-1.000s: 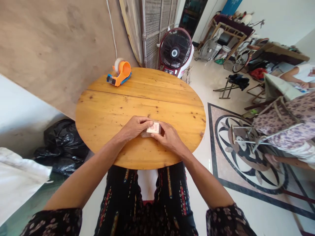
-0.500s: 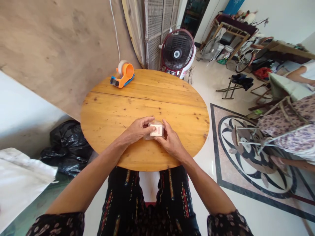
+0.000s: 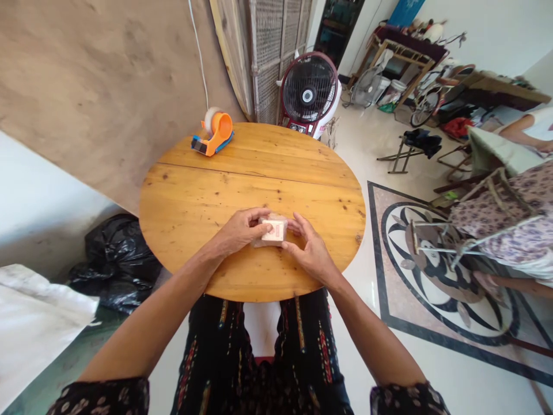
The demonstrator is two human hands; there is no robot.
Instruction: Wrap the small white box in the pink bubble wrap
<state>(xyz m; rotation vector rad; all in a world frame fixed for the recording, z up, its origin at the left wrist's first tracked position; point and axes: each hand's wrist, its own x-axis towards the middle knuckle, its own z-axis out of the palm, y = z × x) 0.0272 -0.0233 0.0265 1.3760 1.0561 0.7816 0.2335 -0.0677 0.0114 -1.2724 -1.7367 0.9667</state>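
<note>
A small pale packet with red print (image 3: pixel 273 230), wrapped in clear film, rests on the round wooden table (image 3: pixel 203 196) near its front edge. My left hand (image 3: pixel 239 229) grips the packet from the left, thumb on top and fingers curled. On the packet's right side my right hand (image 3: pixel 311 251) pinches it with thumb and fingertips. Both forearms reach in from the bottom of the view.
An orange tape dispenser (image 3: pixel 213 134) sits at the table's far left edge. A red floor fan (image 3: pixel 309 94) stands behind the table. Black bags (image 3: pixel 114 259) lie on the floor at left. Another person sits at far right (image 3: pixel 525 129) beside chairs and cloth.
My right hand has shifted slightly to the right along the packet and its fingers have spread a little. The left hand keeps its grip. The view moved slightly.
</note>
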